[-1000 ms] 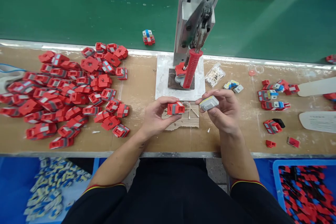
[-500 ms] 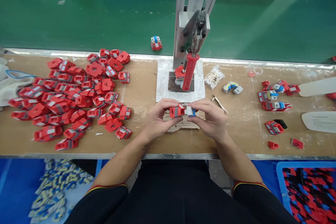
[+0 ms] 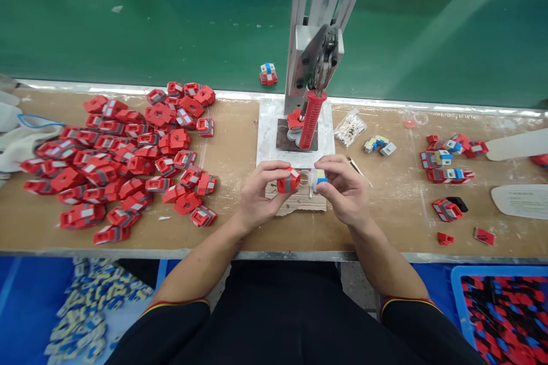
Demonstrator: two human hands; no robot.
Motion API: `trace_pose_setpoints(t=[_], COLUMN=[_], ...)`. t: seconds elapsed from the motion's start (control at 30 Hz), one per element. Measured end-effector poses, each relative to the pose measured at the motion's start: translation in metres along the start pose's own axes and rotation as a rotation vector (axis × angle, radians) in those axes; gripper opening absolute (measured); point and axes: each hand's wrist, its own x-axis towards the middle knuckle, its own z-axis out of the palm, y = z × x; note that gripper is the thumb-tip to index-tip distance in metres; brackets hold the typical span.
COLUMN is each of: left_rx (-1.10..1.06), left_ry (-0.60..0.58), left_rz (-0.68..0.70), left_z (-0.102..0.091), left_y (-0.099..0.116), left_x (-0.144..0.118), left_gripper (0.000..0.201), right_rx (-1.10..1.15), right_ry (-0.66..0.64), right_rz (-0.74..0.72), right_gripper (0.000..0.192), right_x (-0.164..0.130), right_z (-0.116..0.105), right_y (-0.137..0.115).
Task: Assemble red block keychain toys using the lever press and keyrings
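The red part (image 3: 288, 181) is pinched in the fingers of the left hand (image 3: 260, 194), just beside the grey-and-blue part (image 3: 317, 178) pinched in the fingers of the right hand (image 3: 346, 193); a narrow gap separates them. Both sit above a cardboard scrap (image 3: 299, 201) on the tabletop (image 3: 240, 222). Beyond the fingers stands the press (image 3: 311, 117); outboard of the left fingers lies a pile of red parts (image 3: 124, 154).

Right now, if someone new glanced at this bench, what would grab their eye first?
Probably the big heap of red plastic parts spread over the bench's left side. Next, the hand press with its red handle standing at centre back. Just in front of it the left hand holds a red part and the right hand a small white and blue piece, slightly apart.
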Motion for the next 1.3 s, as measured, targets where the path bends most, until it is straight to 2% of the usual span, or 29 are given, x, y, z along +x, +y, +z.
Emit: trace_pose_setpoints(t=[0.1, 0.2, 0.37, 0.57, 0.7, 0.83, 0.9, 0.97, 1.03, 1.13, 1.2, 1.3], left_rx=[0.162, 0.269, 0.314, 0.472, 0.409, 0.254, 0.11, -0.117, -0.361, -0.559, -0.567, -0.563], left_ry=[0.051, 0.082, 0.111, 0.1, 0.096, 0.063, 0.006, -0.06, -0.122, -0.213, -0.214, -0.158], left_rz=[0.159, 0.249, 0.403, 0.575, 0.471, 0.355, 0.227, 0.042, -0.158, -0.378, -0.419, -0.324], left_z=[0.001, 0.003, 0.004, 0.004, 0.007, 0.005, 0.002, -0.002, -0.005, -0.007, -0.007, -0.005], left_y=[-0.001, -0.004, -0.004, 0.008, 0.01, 0.01, 0.011, 0.012, 0.014, 0.015, 0.015, 0.013], left_x=[-0.002, -0.004, -0.003, -0.005, -0.005, -0.002, 0.0, 0.0, 0.0, 0.0, 0.001, 0.003], left_gripper=[0.026, 0.024, 0.023, 0.019, 0.012, 0.022, 0.033, 0.055, 0.065, 0.039, 0.033, 0.047], right_rx=[0.028, 0.034, 0.127, 0.207, 0.22, 0.147, 0.052, -0.059, -0.163, -0.275, -0.314, -0.274], right_ry=[-0.014, -0.037, -0.053, -0.081, -0.117, -0.187, -0.262, -0.336, -0.376, -0.399, -0.413, -0.355], right_rz=[0.079, 0.146, 0.22, 0.283, 0.325, 0.303, 0.231, 0.101, -0.044, -0.21, -0.285, -0.314], right_gripper=[0.028, 0.032, 0.03, 0.036, 0.038, 0.041, 0.037, 0.032, 0.037, 0.06, 0.058, 0.052], right_x=[-0.002, -0.005, -0.007, -0.008, -0.008, -0.004, -0.001, 0.002, 0.003, 0.002, 0.0, -0.002], right_z=[0.006, 0.01, 0.011, 0.009, 0.006, -0.004, -0.011, -0.016, -0.017, -0.014, -0.011, -0.008], right_y=[-0.001, 0.0, -0.002, -0.008, -0.007, -0.01, -0.013, -0.017, -0.02, -0.022, -0.022, -0.02])
